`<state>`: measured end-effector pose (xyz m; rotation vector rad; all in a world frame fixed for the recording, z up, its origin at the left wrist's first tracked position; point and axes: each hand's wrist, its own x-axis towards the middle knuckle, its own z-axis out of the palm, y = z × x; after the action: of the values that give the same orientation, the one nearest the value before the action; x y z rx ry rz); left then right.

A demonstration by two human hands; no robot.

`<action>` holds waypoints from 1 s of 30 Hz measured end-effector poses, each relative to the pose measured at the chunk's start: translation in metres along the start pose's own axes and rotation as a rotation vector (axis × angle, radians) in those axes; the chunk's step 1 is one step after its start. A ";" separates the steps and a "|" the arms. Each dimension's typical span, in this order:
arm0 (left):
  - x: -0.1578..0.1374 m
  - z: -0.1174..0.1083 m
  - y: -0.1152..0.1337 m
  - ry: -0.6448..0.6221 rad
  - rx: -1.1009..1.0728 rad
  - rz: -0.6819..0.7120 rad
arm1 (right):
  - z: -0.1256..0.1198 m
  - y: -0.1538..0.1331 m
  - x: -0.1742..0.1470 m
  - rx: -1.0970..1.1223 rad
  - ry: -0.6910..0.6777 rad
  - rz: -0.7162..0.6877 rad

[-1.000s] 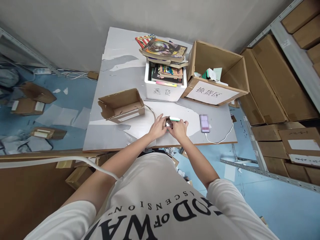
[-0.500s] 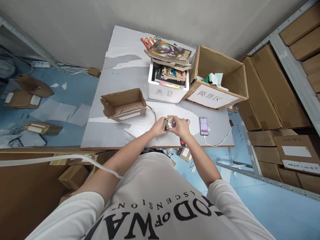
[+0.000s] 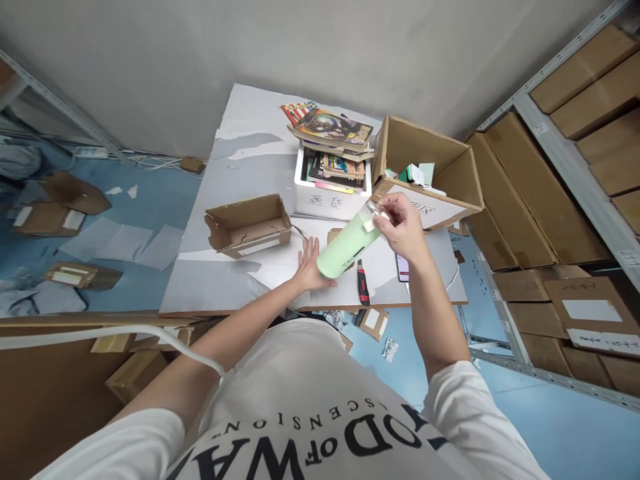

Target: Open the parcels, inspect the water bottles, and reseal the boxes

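Note:
A light green bottle [image 3: 346, 245] with a silvery cap is tilted over the table, its cap end up and to the right. My right hand [image 3: 403, 223] grips it at the cap, where a small pale tag or flap shows. Beside the bottle's lower end, my left hand [image 3: 309, 267] has its fingers spread; whether it touches the bottle I cannot tell. Partly behind the bottle lies a piece of brown cardboard [image 3: 333, 235]. A red and black utility knife [image 3: 363, 283] rests right of the bottle.
An open cardboard box [image 3: 240, 245] stands at left on the table [image 3: 200, 280]. Behind are a white bin [image 3: 325, 200] stacked with books [image 3: 337, 127] and a larger labelled carton [image 3: 430, 137]. My right forearm partly covers a phone [image 3: 401, 268]. Shelves of boxes [image 3: 540, 193] line the right.
The bottle has come into full view, raised and tilted by my right hand, which moved up and right. My left hand has let go and spread its fingers.

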<state>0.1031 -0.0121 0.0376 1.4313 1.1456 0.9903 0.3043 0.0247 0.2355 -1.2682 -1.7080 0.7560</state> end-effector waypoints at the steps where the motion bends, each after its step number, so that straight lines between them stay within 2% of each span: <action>1: -0.009 -0.005 0.008 0.019 0.047 0.021 | 0.000 0.000 0.005 0.057 -0.021 0.011; 2: -0.020 -0.011 0.017 0.012 0.060 0.052 | 0.002 0.000 0.008 0.110 -0.042 0.022; 4: -0.042 -0.018 0.032 -0.054 -0.092 0.076 | 0.012 0.003 0.012 0.203 -0.069 0.057; 7: -0.070 -0.020 0.049 -0.034 -0.413 -0.074 | 0.036 0.013 0.009 0.295 -0.081 0.152; 10: -0.084 -0.017 0.055 0.059 -0.568 -0.206 | 0.060 0.027 0.001 0.367 -0.113 0.244; 14: -0.091 -0.019 0.056 0.078 -0.676 -0.275 | 0.075 0.036 -0.008 0.459 -0.168 0.333; 18: -0.094 -0.023 0.060 0.046 -0.777 -0.320 | 0.075 0.034 -0.012 0.437 -0.175 0.320; 22: -0.094 -0.022 0.065 -0.092 -0.912 -0.407 | 0.076 0.032 -0.020 0.519 -0.227 0.312; 25: -0.093 -0.017 0.067 -0.187 -0.967 -0.460 | 0.079 0.035 -0.025 0.604 -0.185 0.337; 27: -0.091 -0.011 0.068 -0.157 -0.953 -0.449 | 0.080 0.038 -0.026 0.611 -0.133 0.363; 30: -0.089 -0.001 0.070 -0.003 -0.839 -0.404 | 0.078 0.040 -0.026 0.585 -0.066 0.408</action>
<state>0.0934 -0.1017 0.1062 0.5069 0.8087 0.9958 0.2556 0.0136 0.1592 -1.1796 -1.1462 1.4284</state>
